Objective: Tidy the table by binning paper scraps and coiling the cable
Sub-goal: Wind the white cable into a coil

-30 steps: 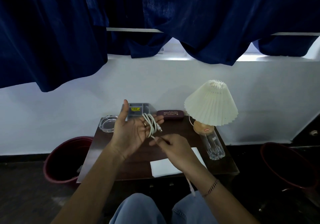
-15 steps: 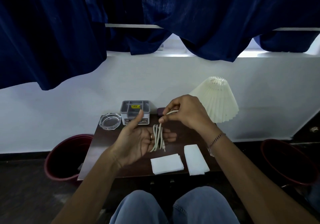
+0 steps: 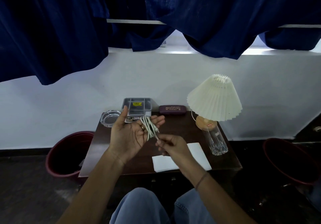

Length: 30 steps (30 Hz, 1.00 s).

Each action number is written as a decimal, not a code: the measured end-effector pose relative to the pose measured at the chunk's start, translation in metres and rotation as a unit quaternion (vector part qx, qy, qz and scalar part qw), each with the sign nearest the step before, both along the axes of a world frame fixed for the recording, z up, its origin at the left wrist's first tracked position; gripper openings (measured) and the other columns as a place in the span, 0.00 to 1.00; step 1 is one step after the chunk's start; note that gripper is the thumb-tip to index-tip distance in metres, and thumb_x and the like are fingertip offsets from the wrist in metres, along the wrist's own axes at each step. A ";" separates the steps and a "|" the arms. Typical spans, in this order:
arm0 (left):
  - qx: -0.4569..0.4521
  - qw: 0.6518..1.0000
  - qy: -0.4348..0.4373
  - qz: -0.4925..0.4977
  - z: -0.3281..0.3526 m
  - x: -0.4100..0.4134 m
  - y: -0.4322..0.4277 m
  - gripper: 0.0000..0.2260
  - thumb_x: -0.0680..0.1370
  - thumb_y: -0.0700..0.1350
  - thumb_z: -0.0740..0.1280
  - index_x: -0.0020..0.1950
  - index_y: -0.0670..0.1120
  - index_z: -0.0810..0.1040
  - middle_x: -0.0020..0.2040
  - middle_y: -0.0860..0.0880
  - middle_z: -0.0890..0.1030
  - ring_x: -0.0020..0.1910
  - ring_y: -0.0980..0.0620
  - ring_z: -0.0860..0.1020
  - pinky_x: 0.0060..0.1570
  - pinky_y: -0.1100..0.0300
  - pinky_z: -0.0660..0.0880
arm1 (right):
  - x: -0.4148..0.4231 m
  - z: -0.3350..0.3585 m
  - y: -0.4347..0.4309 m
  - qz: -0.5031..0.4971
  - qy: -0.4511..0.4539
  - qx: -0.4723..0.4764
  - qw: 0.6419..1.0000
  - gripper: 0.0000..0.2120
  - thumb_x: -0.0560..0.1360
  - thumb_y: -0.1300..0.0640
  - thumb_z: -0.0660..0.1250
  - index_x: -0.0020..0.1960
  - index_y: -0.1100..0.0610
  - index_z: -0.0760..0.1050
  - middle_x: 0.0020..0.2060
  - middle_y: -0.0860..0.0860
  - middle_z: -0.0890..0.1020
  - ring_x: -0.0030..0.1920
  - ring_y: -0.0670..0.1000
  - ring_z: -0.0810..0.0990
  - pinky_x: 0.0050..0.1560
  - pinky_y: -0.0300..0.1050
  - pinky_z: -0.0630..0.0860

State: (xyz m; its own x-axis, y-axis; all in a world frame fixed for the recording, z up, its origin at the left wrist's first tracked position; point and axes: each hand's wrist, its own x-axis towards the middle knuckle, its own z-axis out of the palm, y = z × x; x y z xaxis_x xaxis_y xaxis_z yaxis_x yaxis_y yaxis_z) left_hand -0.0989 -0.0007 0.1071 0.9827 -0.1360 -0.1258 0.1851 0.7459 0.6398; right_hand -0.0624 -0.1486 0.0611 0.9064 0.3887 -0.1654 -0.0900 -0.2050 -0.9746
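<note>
Down on the floor at the far left, a dark red bucket (image 3: 66, 154) is sitting just beside the tabletop (image 3: 182, 130). On the back left corner of that tabletop a clear glass ashtray (image 3: 110, 118) is resting next to a grey compartment box (image 3: 137, 105) with a yellow label inside.

In front of those, the person's left hand (image 3: 128, 135) is hovering palm-up above the tabletop, thumb raised and fingers (image 3: 156, 119) stretched out straight rather than clenched. The white cable (image 3: 148, 127) is lying in several loops across those outstretched fingers, off the tabletop altogether, with one plug end poking out by the loops.

Just to the right and slightly lower, the right hand (image 3: 173, 147) is pinching the loose end of the cable between thumb and fingers (image 3: 160, 143), right where it is leaving the coil.

Under that hand, two white paper sheets (image 3: 165, 163) are lying flat near the front edge of the tabletop, partly hidden by the wrist.

Further back, a maroon spectacle case (image 3: 172, 109) is lying against the wall. To its right a lamp (image 3: 214, 98) with a pleated cream shade is standing, and a clear glass tumbler (image 3: 217, 142) is standing just in front of its base.

On the floor at the far right, a second red bucket (image 3: 284, 161) is sitting well apart from the first.
</note>
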 end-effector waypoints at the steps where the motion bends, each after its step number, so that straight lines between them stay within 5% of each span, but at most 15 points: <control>1: -0.004 1.000 0.010 0.015 -0.002 0.000 -0.001 0.42 0.70 0.66 0.56 0.68 0.31 0.64 0.65 0.33 0.74 0.66 0.41 0.73 0.67 0.52 0.68 | -0.006 -0.002 0.003 -0.004 -0.059 -0.048 0.997 0.13 0.75 0.69 0.62 0.59 0.64 0.76 0.37 0.49 0.75 0.32 0.44 0.75 0.31 0.32 0.75; 5: 0.008 0.997 0.039 0.072 -0.006 0.003 -0.004 0.39 0.73 0.64 0.54 0.69 0.31 0.63 0.66 0.33 0.73 0.66 0.42 0.72 0.68 0.50 0.65 | -0.025 0.003 0.013 0.004 -0.249 -0.200 0.948 0.17 0.75 0.67 0.59 0.62 0.56 0.75 0.49 0.53 0.73 0.45 0.49 0.77 0.46 0.34 0.75; 12: 0.078 0.987 0.077 0.114 -0.006 0.002 -0.010 0.35 0.76 0.61 0.53 0.66 0.31 0.68 0.64 0.35 0.74 0.64 0.43 0.73 0.65 0.54 0.68 | -0.034 0.020 0.013 -0.050 -0.360 -0.154 0.919 0.11 0.70 0.69 0.65 0.49 0.56 0.75 0.45 0.50 0.82 0.44 0.45 0.79 0.46 0.35 0.76; 21: 0.059 0.984 0.084 0.143 -0.004 -0.006 -0.027 0.38 0.74 0.62 0.57 0.65 0.28 0.66 0.59 0.33 0.74 0.47 0.45 0.76 0.40 0.59 0.75 | -0.018 0.017 0.010 -0.162 -0.179 0.039 0.970 0.11 0.65 0.67 0.75 0.45 0.59 0.79 0.37 0.49 0.83 0.38 0.43 0.81 0.44 0.36 0.79; 30: 0.053 0.982 0.081 0.159 -0.006 -0.001 -0.036 0.32 0.78 0.58 0.53 0.70 0.34 0.64 0.61 0.36 0.77 0.62 0.45 0.75 0.55 0.59 0.72 | -0.025 0.013 0.022 -0.171 -0.342 -0.081 0.920 0.08 0.72 0.66 0.67 0.50 0.60 0.81 0.44 0.53 0.81 0.38 0.38 0.75 0.44 0.19 0.67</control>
State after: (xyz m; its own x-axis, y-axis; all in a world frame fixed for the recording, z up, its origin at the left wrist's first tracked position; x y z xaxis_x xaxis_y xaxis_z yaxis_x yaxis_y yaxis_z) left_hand -0.0999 -0.0370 0.1007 0.9394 0.1975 -0.2803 0.0587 0.7128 0.6989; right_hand -0.0872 -0.1267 0.0743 0.8847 0.0810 0.4591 0.4470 -0.4271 -0.7860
